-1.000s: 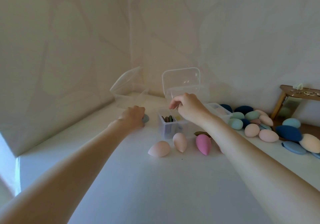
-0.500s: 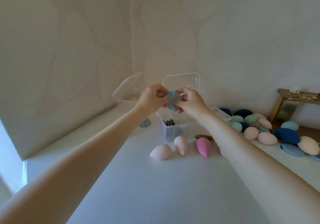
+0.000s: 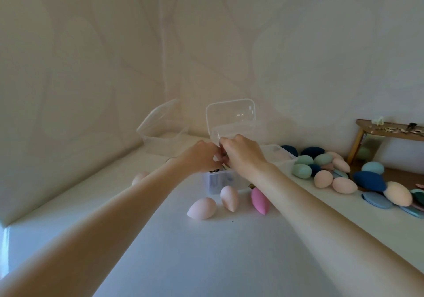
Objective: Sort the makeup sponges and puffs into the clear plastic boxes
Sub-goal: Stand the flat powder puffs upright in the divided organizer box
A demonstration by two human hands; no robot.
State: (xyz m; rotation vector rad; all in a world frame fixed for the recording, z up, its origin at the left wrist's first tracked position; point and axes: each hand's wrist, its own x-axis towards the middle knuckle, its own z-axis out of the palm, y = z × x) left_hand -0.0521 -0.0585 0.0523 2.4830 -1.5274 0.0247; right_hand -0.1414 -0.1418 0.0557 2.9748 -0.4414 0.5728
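My left hand [image 3: 202, 156] and my right hand [image 3: 243, 156] meet fingertip to fingertip just above the small clear box [image 3: 218, 183], which holds several dark puffs on edge. Both pinch a flat puff [image 3: 221, 148]; only a thin dark edge of it shows between the fingers. In front of the box lie three teardrop sponges: a pale pink one [image 3: 202, 208], a peach one [image 3: 229, 196] and a magenta one [image 3: 260, 201]. Another peach sponge [image 3: 140, 177] peeks out behind my left forearm.
Two larger clear boxes with raised lids stand at the back, one at the left [image 3: 160, 140] and one in the middle [image 3: 230, 117]. A pile of green, blue and peach sponges [image 3: 321, 165] and flat blue puffs [image 3: 376, 201] lies at the right, under a wooden shelf [image 3: 390, 132].
My left hand took a blue puff off the table and raised it to my right hand. Both hands have since come down with it onto the small box.
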